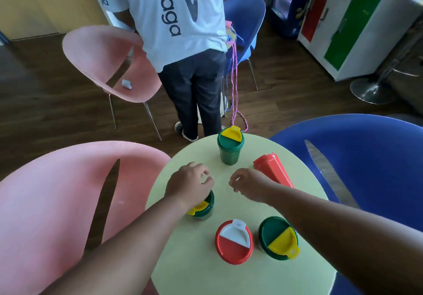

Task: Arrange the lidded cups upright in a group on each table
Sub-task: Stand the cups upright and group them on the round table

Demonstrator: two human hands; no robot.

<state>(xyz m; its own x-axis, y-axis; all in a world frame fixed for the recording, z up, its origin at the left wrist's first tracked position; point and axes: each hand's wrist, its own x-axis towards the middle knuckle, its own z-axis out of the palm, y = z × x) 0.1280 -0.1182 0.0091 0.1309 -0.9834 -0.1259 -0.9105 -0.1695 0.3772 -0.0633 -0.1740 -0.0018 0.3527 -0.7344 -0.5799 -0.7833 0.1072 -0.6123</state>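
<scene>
Round pale green table fills the lower centre of the frame, five lidded cups on it. Going left to right: left hand sits curled over the green cup with yellow flap at centre left; its fingers are bent and loosely apart above the lid, contact with the lid hidden by the wrist, so grasp can't be confirmed. That cup stands upright, directly under the palm. Next, red cup with white flap upright in the lower centre, untouched, below and between both hands. Far green cup upright at the upper centre table edge, apart from both hands. Right hand hovers centre right, fingers curled with thumb and forefinger near each other, pinching nothing visible. Just beyond its knuckles the red cup on its side lies tipped over, lid end toward the upper left, touching or almost touching the back of the hand; can't tell which. Big green cup with yellow flap upright at lower right, under the right forearm. Judgement: cups look like thin rigid plastic, light, likely empty, smooth and a bit slippery, prone to roll when lying down; flaps may pop open, so take hold around the body or lid rim, not the flap. Tipped red cup needs standing, then gather.
</scene>
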